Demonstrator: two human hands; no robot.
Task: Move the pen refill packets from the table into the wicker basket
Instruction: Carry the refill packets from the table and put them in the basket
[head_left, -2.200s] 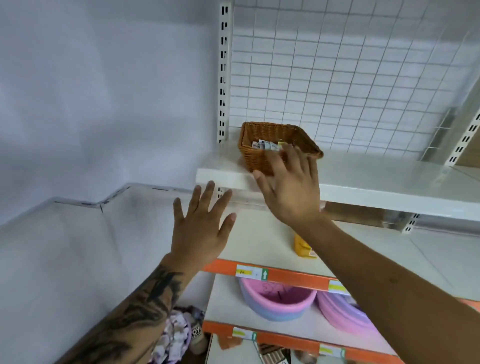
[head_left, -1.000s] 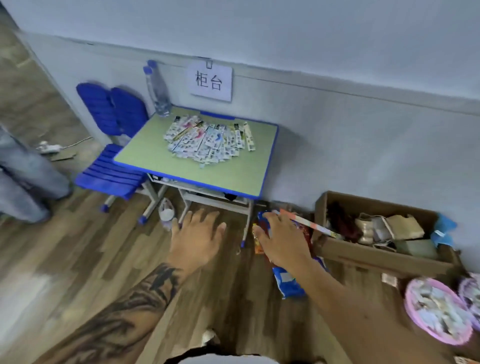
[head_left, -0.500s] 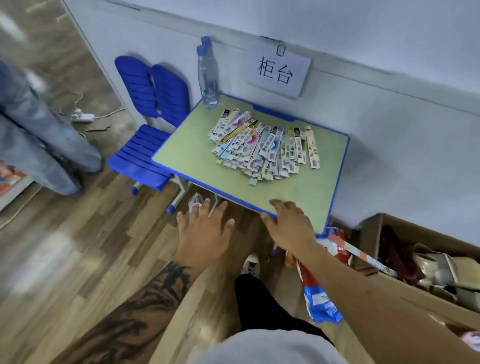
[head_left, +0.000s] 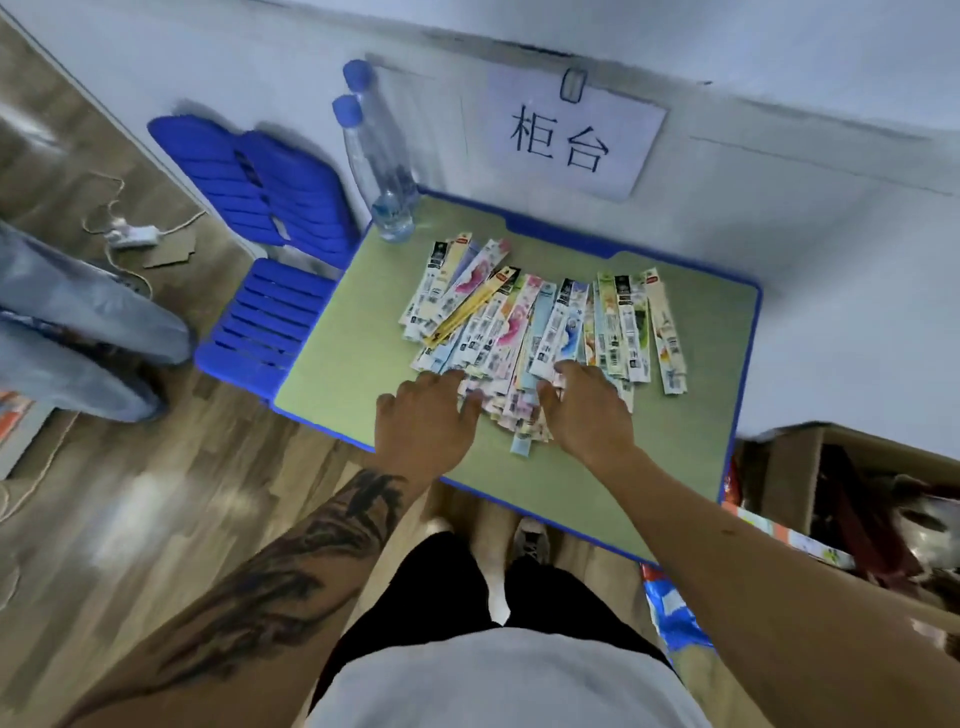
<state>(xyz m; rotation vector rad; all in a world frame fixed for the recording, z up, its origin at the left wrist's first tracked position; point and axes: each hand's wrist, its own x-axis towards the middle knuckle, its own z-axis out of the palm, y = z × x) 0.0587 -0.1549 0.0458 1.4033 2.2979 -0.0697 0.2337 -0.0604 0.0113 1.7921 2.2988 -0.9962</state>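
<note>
Packets (head_left: 540, 322) of pen refills lie in a loose overlapping heap on the green table (head_left: 332, 364), toward its far half. Each is a long narrow strip; most run from the near edge toward the wall, while those at the left of the heap fan out and lean to the right at their far ends. The left hand (head_left: 423, 410) lies at the heap's near left edge, fingers spread wide and fairly straight, tips touching the nearest packets. The right hand (head_left: 587, 410) rests on the heap's near right part, fingers loosely bent over the strips; whether it pinches any I cannot tell. Half a second ago both hands were short of the table's near edge and off the packets; now they have reached over it onto the heap. Bare tabletop shows to the left of the heap and along the near edge. Two water bottles (head_left: 382, 171) stand at the far left corner, near the heap. A blue chair (head_left: 270, 312) abuts the table's left side.
</note>
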